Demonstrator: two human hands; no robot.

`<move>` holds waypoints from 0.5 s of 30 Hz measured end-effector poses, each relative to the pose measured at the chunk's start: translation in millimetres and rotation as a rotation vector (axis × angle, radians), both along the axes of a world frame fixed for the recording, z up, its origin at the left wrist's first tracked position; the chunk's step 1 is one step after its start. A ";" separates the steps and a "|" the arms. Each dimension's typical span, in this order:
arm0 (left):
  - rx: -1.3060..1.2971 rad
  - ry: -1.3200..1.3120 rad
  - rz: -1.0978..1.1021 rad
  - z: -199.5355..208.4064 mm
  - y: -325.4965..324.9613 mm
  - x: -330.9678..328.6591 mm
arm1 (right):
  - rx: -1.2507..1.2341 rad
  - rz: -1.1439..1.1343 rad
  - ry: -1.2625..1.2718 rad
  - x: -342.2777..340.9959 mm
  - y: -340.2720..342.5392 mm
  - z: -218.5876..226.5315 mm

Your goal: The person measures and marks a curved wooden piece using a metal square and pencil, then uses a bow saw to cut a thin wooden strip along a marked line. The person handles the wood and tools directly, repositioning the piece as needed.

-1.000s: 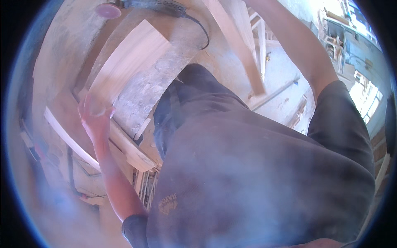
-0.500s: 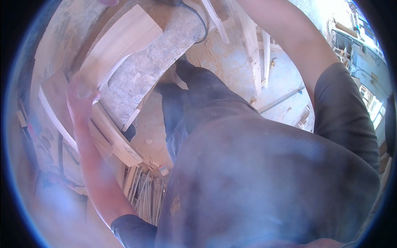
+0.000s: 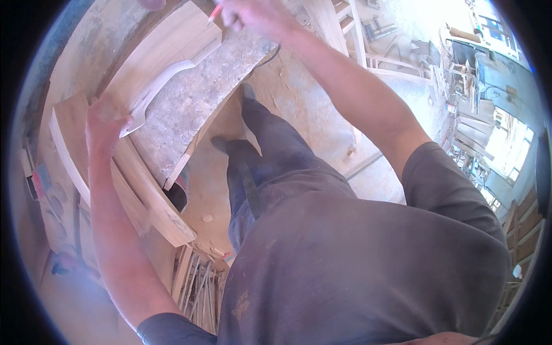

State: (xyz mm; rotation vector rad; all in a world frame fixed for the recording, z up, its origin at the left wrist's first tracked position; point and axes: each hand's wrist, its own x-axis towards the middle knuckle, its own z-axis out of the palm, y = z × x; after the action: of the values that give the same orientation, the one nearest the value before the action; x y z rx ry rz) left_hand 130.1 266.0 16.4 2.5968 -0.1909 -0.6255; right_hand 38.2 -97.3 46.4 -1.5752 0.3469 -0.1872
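Observation:
A pale shaped wooden board (image 3: 158, 52) lies slanting across a grey, worn bench top (image 3: 198, 95); its near edge is cut in a curve. My left hand (image 3: 104, 123) is closed on the board's lower left end, thumb on the near side. At the board's far right end, my right hand (image 3: 256, 16) pinches a slim red pencil (image 3: 215, 12). The pencil's tip points down at the board's corner; whether it touches the wood I cannot tell. Fingers of the right hand are partly cut off by the top edge of the picture.
Beside my left forearm lie curved wooden pieces (image 3: 155, 198). Below them stand several thin sticks (image 3: 201, 287). A dark cable (image 3: 267, 63) hangs at the bench's edge. Wooden frames (image 3: 356, 34) stand at the far right, and more timber (image 3: 474, 135) is stacked near a window.
My right hand has come into view from beyond the top edge, with the pencil over the board's far end. My left hand stays on the board. The view has shifted slightly.

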 end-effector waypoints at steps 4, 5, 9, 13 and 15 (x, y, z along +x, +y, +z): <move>0.028 -0.025 -0.012 1.6 -5.2 -1.3 | -0.156 0.222 0.027 -6.2 15.1 -4.4; 0.039 -0.035 -0.017 2.8 -6.4 -1.3 | -0.160 0.246 0.018 -2.7 17.4 -9.6; 0.056 -0.056 -0.062 -0.1 -2.9 1.3 | -0.099 0.390 0.055 15.4 18.1 -27.7; 0.023 -0.033 -0.060 0.0 -2.8 0.5 | -0.113 0.465 0.058 26.0 20.7 -45.2; 0.014 -0.035 -0.052 -2.6 -1.8 1.0 | -0.115 0.483 0.033 28.4 21.3 -51.2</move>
State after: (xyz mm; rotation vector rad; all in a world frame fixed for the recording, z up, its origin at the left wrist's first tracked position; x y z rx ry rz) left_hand 131.1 264.3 13.9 2.6245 -0.2671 -0.6021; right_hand 66.6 -76.0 -4.8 -1.7303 -0.0258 0.1963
